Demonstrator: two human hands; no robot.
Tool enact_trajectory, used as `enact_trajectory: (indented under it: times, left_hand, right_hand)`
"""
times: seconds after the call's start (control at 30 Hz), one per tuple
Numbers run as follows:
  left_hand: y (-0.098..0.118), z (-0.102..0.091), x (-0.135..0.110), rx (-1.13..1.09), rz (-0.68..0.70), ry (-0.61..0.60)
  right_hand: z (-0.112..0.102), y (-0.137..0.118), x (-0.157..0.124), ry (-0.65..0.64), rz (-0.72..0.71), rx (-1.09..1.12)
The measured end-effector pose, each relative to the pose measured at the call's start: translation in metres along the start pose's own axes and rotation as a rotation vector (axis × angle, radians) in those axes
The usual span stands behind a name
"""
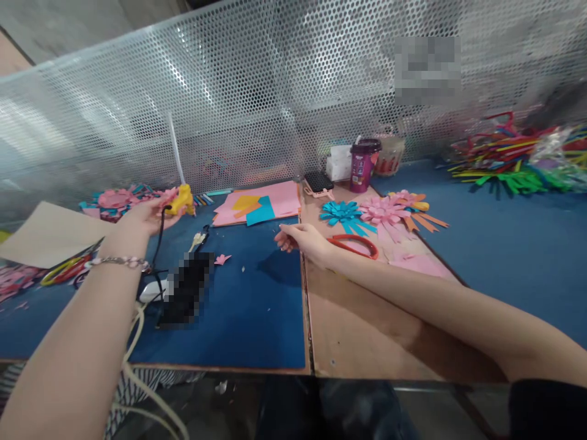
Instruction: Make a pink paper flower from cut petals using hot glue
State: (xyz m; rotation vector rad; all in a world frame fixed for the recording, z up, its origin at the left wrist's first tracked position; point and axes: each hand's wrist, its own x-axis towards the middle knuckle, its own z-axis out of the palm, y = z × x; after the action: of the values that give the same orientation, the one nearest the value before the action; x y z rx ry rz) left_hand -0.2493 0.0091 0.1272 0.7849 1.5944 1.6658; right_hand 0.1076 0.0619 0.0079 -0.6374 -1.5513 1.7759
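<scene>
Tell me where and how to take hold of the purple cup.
Take the purple cup around its body, below the dark lid, probably best from the near side: it stands upright, with a white box close on its left and a clear container on its right.

L hand w/ yellow glue gun

Glue stick pokes up from gun. R hand half-curled over blue tabletop edge, nr red loop handle. Pink paper stack btwn hands, farther back; blue flower, pink flower to R.
</scene>
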Motion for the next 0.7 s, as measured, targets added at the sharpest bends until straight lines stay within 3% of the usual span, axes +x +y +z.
enact_trajectory:
  times: [0.13, 0.3, 0.47, 0.5, 0.63, 0.7]
  left_hand:
    - [0.006, 0.042, -0.029, -0.211, -0.047, -0.165]
    - [-0.008, 0.108, -0.076, -0.233, -0.127, -0.406]
    - [-0.027, 0.151, -0.116, -0.164, -0.135, -0.586]
    - [-0.03, 0.157, -0.124, -0.134, -0.127, -0.609]
    - [-0.049, 0.175, -0.155, -0.199, 0.045, -0.496]
    - [-0.061, 0.182, -0.165, -0.253, 0.077, -0.494]
  right_hand:
    - [0.02, -0.024, -0.01, -0.021, 0.034, 0.242]
    - [0.047, -0.05, -0.019, 0.07, 0.154, 0.438]
    - [0.054, -0.058, -0.028, 0.099, 0.214, 0.525]
    - [0.053, -0.059, -0.03, 0.09, 0.209, 0.53]
    - [0.047, -0.062, -0.037, 0.138, 0.204, 0.525]
    - [0.043, -0.059, -0.038, 0.152, 0.194, 0.522]
